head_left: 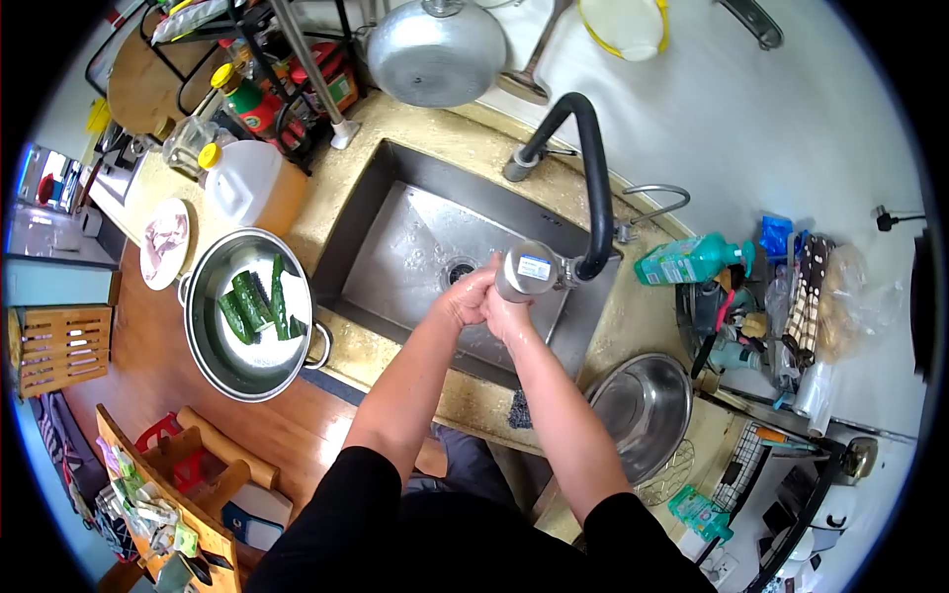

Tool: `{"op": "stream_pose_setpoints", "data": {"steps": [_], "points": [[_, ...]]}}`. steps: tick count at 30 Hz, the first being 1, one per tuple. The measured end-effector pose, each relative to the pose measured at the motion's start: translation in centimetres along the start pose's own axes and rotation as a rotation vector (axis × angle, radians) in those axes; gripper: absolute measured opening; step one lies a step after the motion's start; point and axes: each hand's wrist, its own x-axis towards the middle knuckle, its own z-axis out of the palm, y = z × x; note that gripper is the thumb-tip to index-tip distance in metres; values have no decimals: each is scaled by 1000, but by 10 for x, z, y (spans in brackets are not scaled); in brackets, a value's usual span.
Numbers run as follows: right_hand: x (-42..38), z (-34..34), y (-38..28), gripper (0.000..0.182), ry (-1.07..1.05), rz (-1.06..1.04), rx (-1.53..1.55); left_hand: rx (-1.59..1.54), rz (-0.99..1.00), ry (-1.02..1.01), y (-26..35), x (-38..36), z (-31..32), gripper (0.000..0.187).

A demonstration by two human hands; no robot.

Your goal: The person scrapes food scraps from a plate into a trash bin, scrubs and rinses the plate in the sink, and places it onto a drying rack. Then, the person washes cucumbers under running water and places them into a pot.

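My left hand (463, 298) and my right hand (505, 316) are pressed together over the sink (415, 232), below the tap's cylindrical metal head (524, 272). The left fingers are closed against the right hand. Behind the tap head, most of the right fingers are hidden, and I cannot see any object between the palms. Wet skin shows on the right hand and wrist. The black bent tap neck (598, 178) arches above. Just left of the hands, the drain (460, 272) shows in the wet sink bottom.
On the left counter stands a steel pot (203, 346) with cut cucumber pieces (247, 301). Behind it are a plate of meat (163, 242) and a yellow-capped jug (252, 188). Right of the sink are a metal bowl (647, 400) and a green pump bottle (687, 260).
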Motion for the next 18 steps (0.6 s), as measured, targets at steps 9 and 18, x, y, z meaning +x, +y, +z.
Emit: {"op": "stream_pose_setpoints", "data": {"steps": [9,18], "points": [[-59,-30,-101,29,32,839,1076,507,183,440,-25,2,18,50],[-45,-26,-37,44,-279,883,877,2315,276,301,-49,-61,22,34]]}}
